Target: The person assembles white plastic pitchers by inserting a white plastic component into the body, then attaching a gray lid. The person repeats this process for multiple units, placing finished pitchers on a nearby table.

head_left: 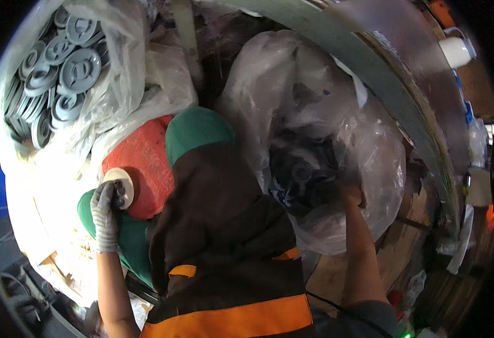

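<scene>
My left hand (105,205), in a striped knit glove with grey fingertips, is closed on the edge of a round cream-coloured disc (128,183). Small dark round spots or pieces show on the disc beside my fingers. It lies against a red surface (145,158) by my green-clad left knee. My right hand (352,193) reaches down into a clear plastic bag (370,158) of dark round parts (300,172). Its fingers are hidden and blurred among the parts.
A clear bag (120,50) of grey round plastic discs (80,70) stands at the far left. A curved grey metal edge (410,96) arches over the right side. Cardboard (390,239) lies below the right bag. A white cup-like thing (457,52) is at the far right.
</scene>
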The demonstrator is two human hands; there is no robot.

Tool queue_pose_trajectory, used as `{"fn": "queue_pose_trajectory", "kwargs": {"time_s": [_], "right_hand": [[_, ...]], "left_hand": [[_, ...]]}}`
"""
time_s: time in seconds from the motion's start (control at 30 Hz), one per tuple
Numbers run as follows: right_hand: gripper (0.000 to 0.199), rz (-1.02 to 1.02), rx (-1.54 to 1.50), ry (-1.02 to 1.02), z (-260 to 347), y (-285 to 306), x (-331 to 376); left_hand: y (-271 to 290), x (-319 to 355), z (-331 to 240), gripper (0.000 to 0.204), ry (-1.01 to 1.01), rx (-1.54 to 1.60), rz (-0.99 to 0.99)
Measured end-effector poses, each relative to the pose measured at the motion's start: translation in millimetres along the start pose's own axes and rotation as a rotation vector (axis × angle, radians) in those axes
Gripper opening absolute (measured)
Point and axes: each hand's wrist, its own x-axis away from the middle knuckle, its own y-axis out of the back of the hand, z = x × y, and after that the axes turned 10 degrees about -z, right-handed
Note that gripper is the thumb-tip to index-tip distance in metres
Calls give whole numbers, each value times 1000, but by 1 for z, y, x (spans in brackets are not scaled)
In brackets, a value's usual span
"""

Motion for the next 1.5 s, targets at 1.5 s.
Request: {"fn": "queue_pose_trajectory", "kwargs": {"time_s": [1.5], "right_hand": [[26, -966, -1013, 833, -23, 298, 154]], "left_hand": [[-3, -2, 3, 28, -3, 7, -4]]}}
